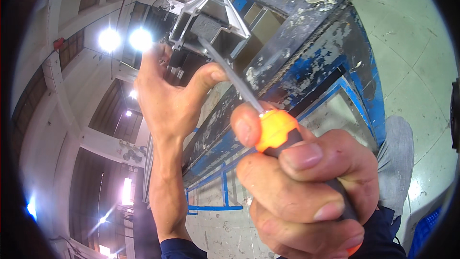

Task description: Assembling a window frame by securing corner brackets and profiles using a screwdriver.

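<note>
— While the paint-flaked blue-and-black metal bench point(306, 24) spans twelve to three o'clock, what sits by it?
— Silver hollow angular metal profile point(238, 23), near twelve; support unclear. Probably stiff, light for its bulk, slick; best held by outer walls. Smooth faces, crisp corners.
— Hands?
— Left hand point(165, 100), ten o'clock: thumb spread from fingers; far tips hidden, grip can't tell. Right hand point(306, 187), between four and five, curled tight round orange-and-black-handled tool with grey metal shaft point(278, 129).
— Handling?
— Likely light, rigid; take the fat, rounded handle. Straight shaft points toward profile's hollow end; contact uncertain.
</note>
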`<state>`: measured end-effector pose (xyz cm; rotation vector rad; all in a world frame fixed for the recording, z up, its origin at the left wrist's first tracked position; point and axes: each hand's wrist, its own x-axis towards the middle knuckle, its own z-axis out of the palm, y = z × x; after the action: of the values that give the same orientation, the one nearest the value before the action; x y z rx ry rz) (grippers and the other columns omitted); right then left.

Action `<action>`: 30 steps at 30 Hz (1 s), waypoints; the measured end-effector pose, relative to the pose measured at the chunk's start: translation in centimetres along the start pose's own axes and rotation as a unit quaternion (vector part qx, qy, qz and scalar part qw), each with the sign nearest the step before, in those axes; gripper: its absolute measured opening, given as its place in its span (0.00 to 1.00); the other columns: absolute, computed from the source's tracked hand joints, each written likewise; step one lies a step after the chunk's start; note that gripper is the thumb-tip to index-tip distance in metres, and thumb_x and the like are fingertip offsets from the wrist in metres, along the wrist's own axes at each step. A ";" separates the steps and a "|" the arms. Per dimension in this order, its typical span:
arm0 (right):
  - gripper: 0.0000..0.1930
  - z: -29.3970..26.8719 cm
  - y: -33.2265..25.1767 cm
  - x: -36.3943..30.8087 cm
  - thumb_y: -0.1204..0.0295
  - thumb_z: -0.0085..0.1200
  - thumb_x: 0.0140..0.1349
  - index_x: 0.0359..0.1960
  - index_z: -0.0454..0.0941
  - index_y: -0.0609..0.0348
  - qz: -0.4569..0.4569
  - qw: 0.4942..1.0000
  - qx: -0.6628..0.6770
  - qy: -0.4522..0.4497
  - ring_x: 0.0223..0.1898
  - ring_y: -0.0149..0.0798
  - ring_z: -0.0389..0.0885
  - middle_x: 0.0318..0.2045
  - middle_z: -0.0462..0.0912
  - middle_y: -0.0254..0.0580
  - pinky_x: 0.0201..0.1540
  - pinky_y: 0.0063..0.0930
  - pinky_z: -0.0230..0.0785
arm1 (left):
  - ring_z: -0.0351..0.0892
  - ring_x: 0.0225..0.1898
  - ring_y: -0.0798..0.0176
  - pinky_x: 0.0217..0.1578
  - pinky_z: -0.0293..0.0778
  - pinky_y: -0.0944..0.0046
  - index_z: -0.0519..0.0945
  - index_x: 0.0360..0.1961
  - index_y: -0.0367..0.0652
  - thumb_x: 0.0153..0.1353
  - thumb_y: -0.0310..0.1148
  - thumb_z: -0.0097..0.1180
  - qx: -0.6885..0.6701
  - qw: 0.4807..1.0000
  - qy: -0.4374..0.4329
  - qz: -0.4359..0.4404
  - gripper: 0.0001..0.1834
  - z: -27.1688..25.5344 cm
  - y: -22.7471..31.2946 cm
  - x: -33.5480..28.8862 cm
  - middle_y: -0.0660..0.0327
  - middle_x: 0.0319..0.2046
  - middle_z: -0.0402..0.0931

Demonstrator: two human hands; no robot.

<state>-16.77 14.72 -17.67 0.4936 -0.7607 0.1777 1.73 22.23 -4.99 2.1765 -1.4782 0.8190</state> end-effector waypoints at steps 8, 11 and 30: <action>0.14 0.8 -0.5 3.0 0.68 0.32 0.80 0.59 0.65 0.59 -0.009 0.999 0.016 -0.026 0.10 0.29 0.72 0.27 0.75 0.35 0.11 0.22 0.73 | 0.70 0.26 0.74 0.28 0.68 0.69 0.72 0.38 0.38 0.53 0.62 0.74 0.043 0.996 0.020 0.077 0.37 0.7 -0.4 0.1 0.66 0.25 0.74; 0.14 0.0 1.3 4.3 0.68 0.33 0.79 0.60 0.63 0.60 -0.003 0.998 0.035 -0.043 0.11 0.29 0.73 0.26 0.75 0.36 0.11 0.22 0.72 | 0.77 0.34 0.63 0.38 0.76 0.59 0.78 0.40 0.28 0.38 0.62 0.83 0.026 0.999 0.024 -0.002 0.46 0.0 0.0 -0.2 0.55 0.32 0.82; 0.19 -1.7 0.7 1.5 0.71 0.36 0.76 0.65 0.53 0.65 -0.005 0.988 0.073 -0.135 0.13 0.28 0.75 0.22 0.72 0.38 0.10 0.21 0.69 | 0.73 0.29 0.66 0.34 0.73 0.63 0.73 0.36 0.36 0.44 0.61 0.79 0.093 0.994 0.045 0.033 0.40 -0.3 0.4 -0.1 0.60 0.25 0.76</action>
<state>-14.90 16.09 -17.42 0.6691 -1.0152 0.1598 1.22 22.30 -4.81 2.1993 -1.4891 1.1018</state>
